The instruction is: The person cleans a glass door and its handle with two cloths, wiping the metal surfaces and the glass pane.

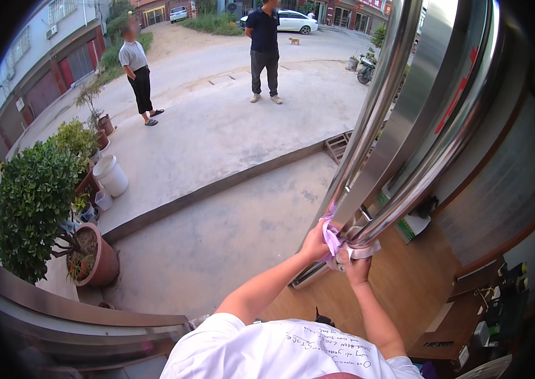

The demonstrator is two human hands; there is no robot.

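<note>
A glass door with a polished steel frame [395, 132] stands open at the right, with shiny tubular handles on both sides. My left hand [315, 244] is closed on a purple cloth [330, 237], pressed near the lower end of the handle tube on the outer side [368, 136]. Around the lower end of the thick inner handle tube [428, 180], my right hand [359, 268] grips a whitish cloth [368, 251]. Both hands are close together at the door's edge, and some fingers are hidden by the cloths.
Outside lies a concrete step [217, 183]; potted shrubs [36, 202] and a white bucket [110, 175] line its left side. Two people [264, 50] stand beyond, with a small dog [294, 41] behind. Indoors at right, a wooden desk [438, 331] stands on the brown floor [400, 284].
</note>
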